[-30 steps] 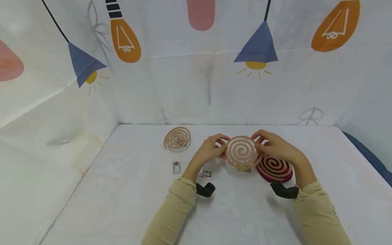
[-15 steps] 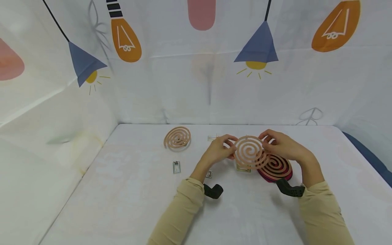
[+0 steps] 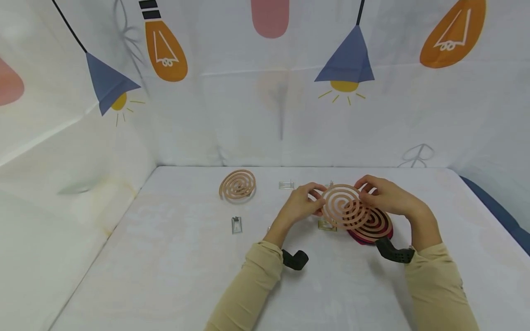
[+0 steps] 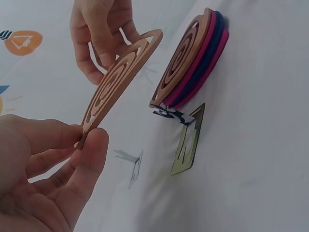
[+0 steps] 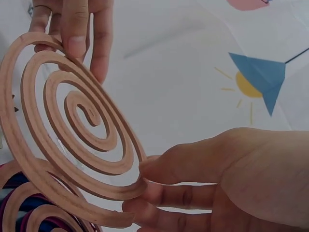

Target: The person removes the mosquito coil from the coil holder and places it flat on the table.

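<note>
A tan mosquito coil hangs tilted above the table between my two hands. My left hand pinches its left edge between thumb and fingertips. At the opposite edge, my right hand grips it with thumb and fingers. Just behind and below lies a stack of mosquito coils, tan on top with pink and dark blue layers beneath. The held coil partly hides this stack in the head view. A gold-coloured metal coil stand rests on the table beside the stack, below the held coil.
Farther left on the white table sits another tan coil. Small metal stands lie about: one silver stand left of my left arm, one stand toward the back. A printed cloth wall rises behind the table.
Both hands have carried the coil to the right, so it now overlaps the stack in the head view. The left forearm now covers most of a metal stand that showed beside it.
</note>
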### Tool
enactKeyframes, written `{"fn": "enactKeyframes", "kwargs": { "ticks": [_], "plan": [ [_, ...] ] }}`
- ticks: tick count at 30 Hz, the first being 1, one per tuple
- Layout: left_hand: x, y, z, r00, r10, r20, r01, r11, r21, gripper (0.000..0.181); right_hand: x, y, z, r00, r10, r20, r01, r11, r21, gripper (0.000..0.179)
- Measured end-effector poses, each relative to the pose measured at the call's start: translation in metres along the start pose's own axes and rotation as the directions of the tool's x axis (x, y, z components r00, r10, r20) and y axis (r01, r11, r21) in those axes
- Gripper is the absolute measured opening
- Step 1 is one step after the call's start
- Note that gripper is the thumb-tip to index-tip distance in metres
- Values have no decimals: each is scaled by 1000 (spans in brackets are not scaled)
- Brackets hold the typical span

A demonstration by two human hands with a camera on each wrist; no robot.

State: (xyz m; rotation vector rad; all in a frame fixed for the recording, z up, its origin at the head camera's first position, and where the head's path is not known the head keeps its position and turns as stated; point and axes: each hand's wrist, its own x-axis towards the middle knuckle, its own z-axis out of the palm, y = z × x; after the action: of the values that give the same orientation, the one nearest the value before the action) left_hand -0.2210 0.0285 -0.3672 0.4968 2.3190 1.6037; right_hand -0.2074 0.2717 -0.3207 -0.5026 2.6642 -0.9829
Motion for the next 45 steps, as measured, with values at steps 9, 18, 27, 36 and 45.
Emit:
{"fn": "enactKeyframes", "kwargs": {
  "ticks": [9, 18, 27, 36, 45],
  "plan": [
    [3, 1, 13, 1000, 0, 2, 0, 1000, 18, 32, -4, 7, -4, 999, 37, 0, -37, 999, -14, 25],
    [6, 1, 25, 1000, 4, -8, -3, 992, 128, 30, -7, 13, -7, 994, 95, 44, -94, 995, -24, 27],
    [7, 2, 35, 1000, -30, 9, 29, 996, 81, 31, -11, 17, -10, 995, 88, 42, -86, 995, -59, 28],
    [8, 1, 39, 999, 41, 1, -40, 967, 251, 31, -13, 18, -13, 992, 108, 72, -104, 993, -59, 28],
    [10, -2, 49, 996, 86, -10, -79, 955, 286, 32, -15, 23, -16, 988, 123, 95, -117, 991, -66, 27]
  ]
}}
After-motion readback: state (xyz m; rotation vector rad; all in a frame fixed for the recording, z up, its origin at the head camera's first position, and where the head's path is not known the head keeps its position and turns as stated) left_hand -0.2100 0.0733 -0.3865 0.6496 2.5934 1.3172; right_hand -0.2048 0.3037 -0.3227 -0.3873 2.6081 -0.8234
